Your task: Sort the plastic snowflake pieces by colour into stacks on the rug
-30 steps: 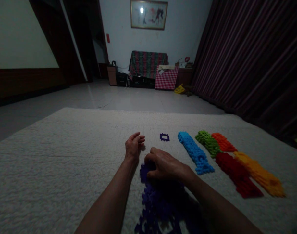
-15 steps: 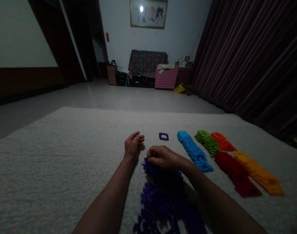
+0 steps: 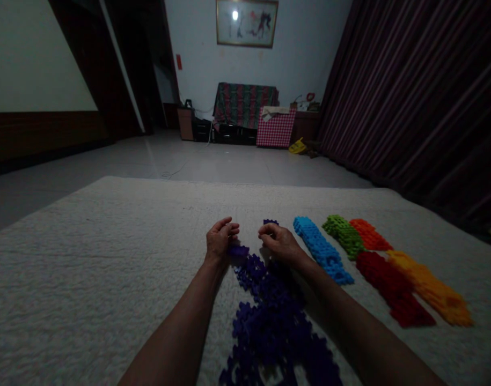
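Observation:
Fingers loosely apart, my left hand (image 3: 221, 239) rests on its edge on the pale mat with nothing visible in its grasp. A purple plastic piece (image 3: 239, 251) lies against the base of this hand. My right hand (image 3: 280, 242) hovers just beyond a pile of purple interlocking pieces (image 3: 269, 321), its bent fingers and thumb apart and nothing seen between them. Partly hidden behind those fingers is a purple square frame piece (image 3: 270, 221) on the mat. The purple pile spreads between my forearms, with toothed edges and open centres.
To the right lie stacked rows of similar pieces: blue (image 3: 323, 249), green (image 3: 344, 236), orange (image 3: 369, 234), dark red (image 3: 392, 287) and yellow (image 3: 430, 287). The woven mat (image 3: 108, 257) ends before a tiled floor (image 3: 229, 163). Dark curtains (image 3: 382, 96) hang on the right.
My right hand has moved off the purple pile, forward and right, and its fingers have parted. A purple piece now shows beside my left hand, which has stayed in place.

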`<state>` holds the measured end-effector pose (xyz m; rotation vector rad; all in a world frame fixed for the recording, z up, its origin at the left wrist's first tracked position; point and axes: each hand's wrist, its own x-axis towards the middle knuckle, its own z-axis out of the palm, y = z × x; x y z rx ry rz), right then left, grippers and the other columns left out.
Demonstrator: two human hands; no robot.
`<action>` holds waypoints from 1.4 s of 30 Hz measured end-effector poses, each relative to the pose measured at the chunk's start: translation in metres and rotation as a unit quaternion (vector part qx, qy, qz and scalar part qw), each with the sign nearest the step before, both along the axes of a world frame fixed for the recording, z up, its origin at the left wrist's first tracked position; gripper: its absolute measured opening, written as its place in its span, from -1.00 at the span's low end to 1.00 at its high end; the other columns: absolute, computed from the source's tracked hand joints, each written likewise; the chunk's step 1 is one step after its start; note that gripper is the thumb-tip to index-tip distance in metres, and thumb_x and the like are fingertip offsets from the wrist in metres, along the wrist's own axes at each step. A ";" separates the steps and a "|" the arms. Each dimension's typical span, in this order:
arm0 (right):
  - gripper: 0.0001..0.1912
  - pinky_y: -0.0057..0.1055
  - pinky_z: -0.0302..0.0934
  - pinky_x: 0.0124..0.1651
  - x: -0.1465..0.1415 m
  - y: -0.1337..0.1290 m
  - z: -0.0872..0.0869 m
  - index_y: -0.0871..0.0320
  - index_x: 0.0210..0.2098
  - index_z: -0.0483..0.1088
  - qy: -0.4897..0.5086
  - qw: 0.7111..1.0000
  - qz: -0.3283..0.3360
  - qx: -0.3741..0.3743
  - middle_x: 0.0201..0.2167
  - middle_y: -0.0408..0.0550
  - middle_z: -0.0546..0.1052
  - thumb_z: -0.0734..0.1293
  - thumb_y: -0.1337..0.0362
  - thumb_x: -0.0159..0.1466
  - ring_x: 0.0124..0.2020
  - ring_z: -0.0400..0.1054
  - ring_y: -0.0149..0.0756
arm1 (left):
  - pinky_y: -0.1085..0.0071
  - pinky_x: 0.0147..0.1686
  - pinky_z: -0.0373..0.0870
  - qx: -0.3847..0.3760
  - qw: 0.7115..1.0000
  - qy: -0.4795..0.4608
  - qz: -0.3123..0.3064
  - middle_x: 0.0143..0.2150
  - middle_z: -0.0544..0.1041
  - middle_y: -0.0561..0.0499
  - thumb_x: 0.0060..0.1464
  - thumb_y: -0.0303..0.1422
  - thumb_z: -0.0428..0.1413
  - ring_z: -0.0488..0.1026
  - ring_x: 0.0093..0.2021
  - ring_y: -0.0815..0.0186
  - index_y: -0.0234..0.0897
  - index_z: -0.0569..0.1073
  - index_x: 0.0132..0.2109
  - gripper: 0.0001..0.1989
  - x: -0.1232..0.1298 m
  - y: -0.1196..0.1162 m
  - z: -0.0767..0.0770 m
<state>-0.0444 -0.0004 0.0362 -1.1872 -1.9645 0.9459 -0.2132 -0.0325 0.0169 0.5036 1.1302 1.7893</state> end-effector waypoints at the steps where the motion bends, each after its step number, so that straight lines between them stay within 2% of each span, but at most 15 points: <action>1: -0.84 -0.44 0.26 -0.34 0.000 0.000 0.000 0.16 -0.29 0.44 -0.005 1.000 0.004 0.012 -0.36 -0.09 0.53 0.27 0.27 0.15 -0.41 0.40 -0.37 | 0.50 -0.50 0.34 0.000 1.000 0.000 -0.004 -0.41 0.58 -0.05 -0.24 -0.41 0.23 0.48 -0.45 0.37 -0.37 0.48 -0.17 -0.63 -0.001 0.000 0.000; 5: -0.72 -0.40 0.29 -0.20 -0.009 -0.011 -0.001 0.17 -0.13 0.48 -0.040 0.994 0.083 0.056 -0.16 0.00 0.56 0.31 0.27 0.16 -0.27 0.43 -0.33 | 0.52 -0.53 0.33 0.001 1.000 -0.013 -0.016 -0.42 0.58 -0.05 -0.21 -0.43 0.21 0.47 -0.47 0.38 -0.37 0.47 -0.16 -0.65 -0.002 0.000 0.001; 8: -0.67 -0.32 0.27 -0.11 -0.019 -0.023 -0.003 0.18 -0.09 0.48 -0.106 0.981 0.128 0.100 -0.15 0.03 0.55 0.35 0.26 0.15 -0.19 0.42 -0.24 | 0.53 -0.54 0.32 0.008 0.999 -0.028 -0.016 -0.44 0.57 -0.04 -0.19 -0.45 0.19 0.46 -0.49 0.40 -0.38 0.46 -0.17 -0.66 -0.002 0.000 0.002; 12: -0.70 -0.28 0.21 -0.01 -0.026 -0.035 -0.006 0.19 -0.14 0.49 -0.163 0.959 0.158 0.171 -0.16 0.06 0.53 0.40 0.28 0.12 -0.10 0.37 -0.17 | 0.54 -0.56 0.30 0.018 0.999 -0.048 -0.009 -0.46 0.56 -0.02 -0.18 -0.47 0.16 0.45 -0.51 0.41 -0.38 0.44 -0.17 -0.68 -0.002 0.001 0.002; 16: -0.86 -0.36 0.19 -0.11 -0.027 -0.034 -0.001 0.17 -0.27 0.48 -0.161 0.957 0.173 0.168 -0.28 -0.01 0.54 0.28 0.30 0.25 -0.22 0.38 -0.26 | 0.55 -0.56 0.30 0.018 0.999 -0.048 0.004 -0.45 0.56 -0.03 -0.16 -0.47 0.16 0.46 -0.51 0.41 -0.39 0.44 -0.16 -0.68 -0.001 0.001 0.001; 18: -0.77 -0.40 0.19 -0.19 -0.024 -0.028 0.003 0.17 -0.29 0.48 -0.153 0.967 0.147 0.140 -0.34 -0.03 0.54 0.19 0.28 0.33 -0.30 0.38 -0.30 | 0.54 -0.55 0.31 0.016 0.999 -0.048 0.010 -0.45 0.56 -0.04 -0.17 -0.47 0.17 0.46 -0.51 0.41 -0.39 0.44 -0.16 -0.68 0.000 0.002 0.001; 20: -0.72 -0.41 0.19 -0.22 -0.017 -0.017 0.006 0.17 -0.25 0.47 -0.148 0.979 0.089 0.112 -0.34 -0.02 0.55 0.14 0.26 0.36 -0.32 0.39 -0.30 | 0.55 -0.54 0.31 0.019 0.999 -0.049 0.011 -0.45 0.56 -0.04 -0.18 -0.47 0.19 0.46 -0.51 0.41 -0.40 0.45 -0.16 -0.67 0.000 0.002 0.001; 24: -0.71 -0.41 0.21 -0.11 0.002 0.006 0.006 0.16 -0.05 0.44 -0.167 0.982 0.010 0.083 -0.14 0.03 0.58 0.16 0.31 0.33 -0.15 0.43 -0.26 | 0.57 -0.56 0.27 0.020 0.998 -0.051 0.008 -0.47 0.56 -0.03 -0.20 -0.47 0.20 0.44 -0.52 0.43 -0.41 0.45 -0.17 -0.66 0.001 0.003 0.000; 27: -0.70 -0.39 0.20 -0.07 0.014 0.015 0.005 0.16 -0.05 0.46 -0.238 0.968 -0.008 0.082 -0.12 0.04 0.58 0.17 0.30 0.33 -0.10 0.43 -0.22 | 0.57 -0.57 0.27 0.018 0.999 -0.050 0.009 -0.47 0.56 -0.04 -0.21 -0.46 0.21 0.44 -0.52 0.43 -0.40 0.46 -0.18 -0.66 0.001 0.002 0.000; 29: -0.69 -0.36 0.20 -0.07 0.017 0.014 0.005 0.20 -0.06 0.46 -0.291 0.952 -0.031 0.088 -0.16 0.09 0.56 0.22 0.20 0.31 -0.11 0.43 -0.16 | 0.56 -0.56 0.28 0.018 0.999 -0.048 0.009 -0.46 0.56 -0.04 -0.22 -0.45 0.22 0.45 -0.51 0.42 -0.40 0.46 -0.18 -0.65 0.001 0.002 0.000; 32: -0.51 -0.31 0.21 -0.07 0.014 0.007 0.006 0.28 -0.02 0.43 -0.327 0.937 -0.086 0.090 -0.12 0.19 0.52 0.31 0.02 0.23 -0.07 0.41 -0.07 | 0.55 -0.55 0.30 0.018 0.999 -0.044 0.006 -0.46 0.57 -0.04 -0.24 -0.44 0.23 0.45 -0.51 0.41 -0.39 0.47 -0.17 -0.63 0.002 0.001 0.001; 34: -0.40 -0.28 0.21 -0.04 0.009 0.001 0.006 0.30 0.02 0.39 -0.337 0.933 -0.098 0.080 -0.07 0.23 0.48 0.34 -0.05 0.17 -0.02 0.38 -0.02 | 0.54 -0.54 0.31 0.016 0.999 -0.038 0.005 -0.45 0.57 -0.04 -0.25 -0.43 0.25 0.46 -0.50 0.41 -0.39 0.47 -0.17 -0.62 0.002 0.001 0.001; 37: -0.32 -0.24 0.22 -0.01 0.002 -0.006 0.004 0.25 0.08 0.33 -0.342 0.933 -0.088 0.070 0.01 0.23 0.41 0.38 -0.06 0.10 0.03 0.36 0.01 | 0.53 -0.54 0.31 0.013 0.999 -0.031 0.007 -0.45 0.57 -0.04 -0.26 -0.41 0.25 0.46 -0.49 0.40 -0.40 0.48 -0.18 -0.61 0.002 0.000 0.002; 42: -0.37 -0.19 0.22 0.02 -0.003 -0.012 0.004 0.24 0.06 0.34 -0.355 0.929 -0.088 0.061 0.03 0.24 0.35 0.35 -0.04 0.12 0.04 0.34 0.07 | 0.52 -0.52 0.31 0.012 0.999 -0.030 0.005 -0.45 0.57 -0.04 -0.28 -0.39 0.27 0.46 -0.48 0.39 -0.38 0.48 -0.19 -0.60 0.002 -0.001 0.002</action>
